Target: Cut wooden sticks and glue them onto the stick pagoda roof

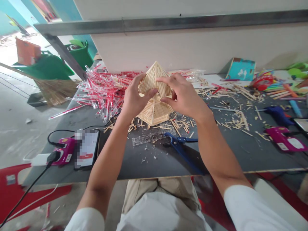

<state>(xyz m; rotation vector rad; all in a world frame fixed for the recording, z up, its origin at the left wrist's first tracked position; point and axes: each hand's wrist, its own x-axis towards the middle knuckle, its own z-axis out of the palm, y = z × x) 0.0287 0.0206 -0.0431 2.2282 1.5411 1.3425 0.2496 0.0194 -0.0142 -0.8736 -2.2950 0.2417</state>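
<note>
A pointed roof-shaped model (154,75) made of thin wooden sticks stands upright between my two hands. My left hand (137,96) is curled around its left side, thumb against the front. My right hand (181,93) grips the right side, with fingertips and thumb on the front sticks. Directly below the pointed part is a wider stick-built lower tier (156,112) with sloping faces, near the table surface. Whether the two parts are joined cannot be made out. Just in front lie a clear plastic ruler (149,138) and blue-handled pliers (183,152).
A heap of red-and-clear plastic wrappers (103,86) lies behind left. Cut stick pieces (231,109) litter the table (144,166). A phone (88,149) and purple power strip (66,150) sit left; a blue glue gun (276,114) and another purple power strip (285,139) sit right.
</note>
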